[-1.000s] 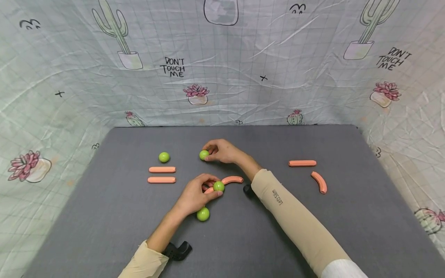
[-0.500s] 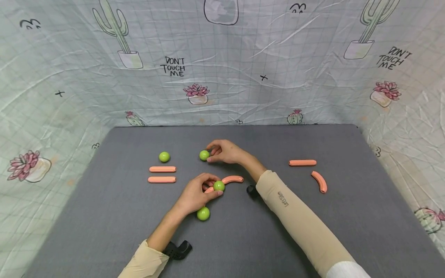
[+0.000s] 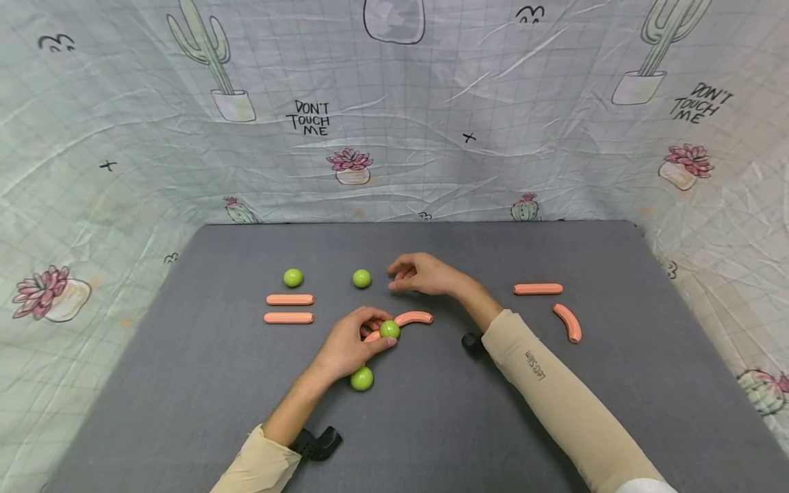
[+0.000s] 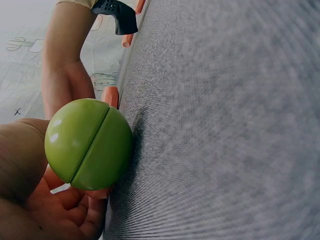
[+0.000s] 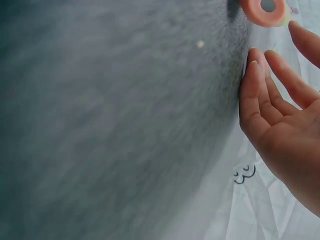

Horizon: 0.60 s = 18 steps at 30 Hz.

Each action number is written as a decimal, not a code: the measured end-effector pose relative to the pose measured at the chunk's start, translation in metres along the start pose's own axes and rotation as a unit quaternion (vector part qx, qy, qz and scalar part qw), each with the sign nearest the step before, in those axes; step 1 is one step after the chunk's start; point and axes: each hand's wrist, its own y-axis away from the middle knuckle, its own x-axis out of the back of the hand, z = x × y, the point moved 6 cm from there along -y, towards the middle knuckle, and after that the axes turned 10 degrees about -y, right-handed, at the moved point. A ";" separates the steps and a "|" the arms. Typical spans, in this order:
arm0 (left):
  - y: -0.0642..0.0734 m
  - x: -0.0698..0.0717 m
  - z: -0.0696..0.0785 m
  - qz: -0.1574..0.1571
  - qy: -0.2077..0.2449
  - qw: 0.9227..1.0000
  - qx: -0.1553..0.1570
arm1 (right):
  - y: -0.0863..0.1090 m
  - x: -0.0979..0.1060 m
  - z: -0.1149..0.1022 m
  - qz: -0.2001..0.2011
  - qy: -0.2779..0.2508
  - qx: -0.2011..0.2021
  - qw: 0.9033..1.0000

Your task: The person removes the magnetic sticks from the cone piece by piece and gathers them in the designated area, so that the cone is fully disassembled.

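Note:
A green ball point(image 3: 390, 329) lies between the thumb and fingers of my left hand point(image 3: 346, 346), which pinches it. Behind it a curved orange tube point(image 3: 414, 318), like a sausage, is partly covered by the ball and fingers. Another green ball point(image 3: 361, 378) sits below that hand. One seamed green ball point(image 4: 90, 145) looms large in the left wrist view; I cannot tell which of these two it is. My right hand point(image 3: 428, 275) hovers with loosely bent fingers and holds nothing, to the right of a lone green ball point(image 3: 361, 278). The right wrist view shows a tube's hollow end point(image 5: 267, 11) beyond the fingertips.
At the left are another green ball point(image 3: 292, 277) and two straight orange tubes, the upper tube point(image 3: 290, 300) and the lower tube point(image 3: 288, 318). At the right lie a straight tube point(image 3: 537, 289) and a curved tube point(image 3: 568, 323). A printed cloth point(image 3: 394, 171) borders the grey table point(image 3: 468, 424).
My right hand has let go of the upper green ball and drawn away to the right. That ball stays on the table. My left hand has kept its place.

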 end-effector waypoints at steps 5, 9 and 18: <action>-0.001 0.001 0.001 0.004 -0.003 1.000 0.004 | 0.013 0.002 0.002 0.002 0.000 0.007 1.000; -0.001 0.003 0.002 0.013 -0.003 1.000 0.006 | 0.025 0.002 0.002 0.000 0.004 0.012 1.000; -0.001 0.005 0.007 0.029 -0.015 0.999 -0.002 | 0.046 0.003 0.005 0.004 -0.001 0.014 1.000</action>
